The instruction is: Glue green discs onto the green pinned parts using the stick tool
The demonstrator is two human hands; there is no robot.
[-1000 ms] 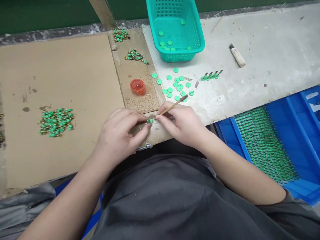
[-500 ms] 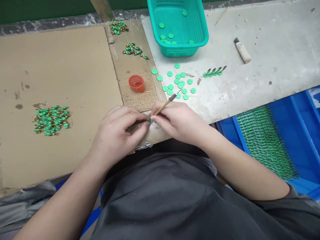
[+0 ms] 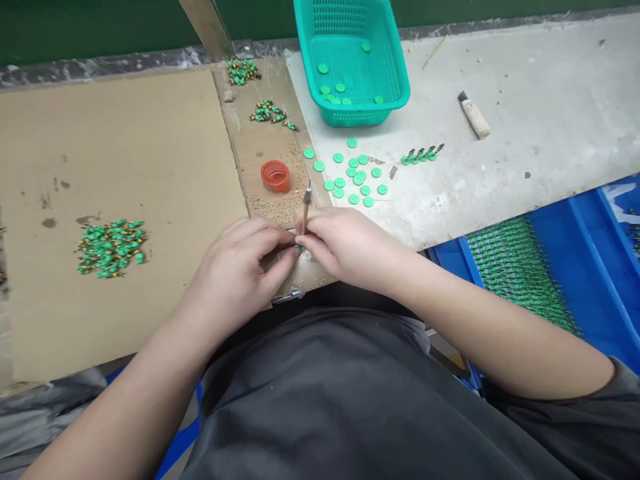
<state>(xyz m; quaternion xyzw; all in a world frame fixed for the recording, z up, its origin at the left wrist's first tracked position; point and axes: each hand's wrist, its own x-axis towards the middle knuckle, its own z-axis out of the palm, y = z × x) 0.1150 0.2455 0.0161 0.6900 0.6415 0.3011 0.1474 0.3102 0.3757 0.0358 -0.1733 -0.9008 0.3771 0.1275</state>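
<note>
- Left hand pinches a green piece at the tabletop edge; right hand pinches a stick.
- Loose figures lie heaped, left.
- Bare discs lie scattered.
- Four mounted figures stand rowed, right.

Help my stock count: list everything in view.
basket: one, teal, back centre
buttons: many, green, in, before basket
heaps: several, mostly green, left, back
standing pieces: four, green-brown, right
cup: one, red, centre
tube: one, whitish, right
stick: one, tan, beside basket
cardboard: several, brown, left, centre
table: one, whitish, right
wall: one, green, back
crates: unclear, blue, lower right
crated pieces: many, green, lower right
tool: one, tan, right hand
small piece: one, green, left fingertips
shirt: one, dark, bottom
left hand, right hand: two, bare, centre
</note>
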